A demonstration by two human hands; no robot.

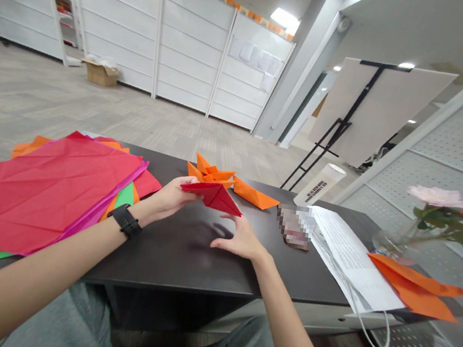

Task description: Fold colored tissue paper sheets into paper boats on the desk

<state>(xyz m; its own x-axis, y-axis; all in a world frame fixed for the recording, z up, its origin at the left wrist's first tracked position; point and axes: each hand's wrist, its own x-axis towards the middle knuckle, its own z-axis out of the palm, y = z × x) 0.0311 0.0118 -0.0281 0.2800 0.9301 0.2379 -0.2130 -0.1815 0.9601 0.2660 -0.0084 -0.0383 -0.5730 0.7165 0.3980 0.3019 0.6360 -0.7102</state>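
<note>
A folded red paper piece (pixel 213 196) hovers just above the dark table (pixel 184 253) in the middle. My left hand (pixel 171 196), with a black watch on its wrist, pinches the piece's left end. Under its right corner sits my right hand (pixel 239 239), fingers curled and touching the paper from below. Behind them lie several folded orange paper shapes (pixel 230 184).
A stack of large red, pink, green and orange sheets (pixel 37 191) covers the table's left. To the right are a white printed sheet (pixel 350 255), a white cylinder (pixel 319 185), a blurred-out item, orange paper (pixel 414 288) and a glass vase with pink flowers (pixel 438 216). An easel board stands behind.
</note>
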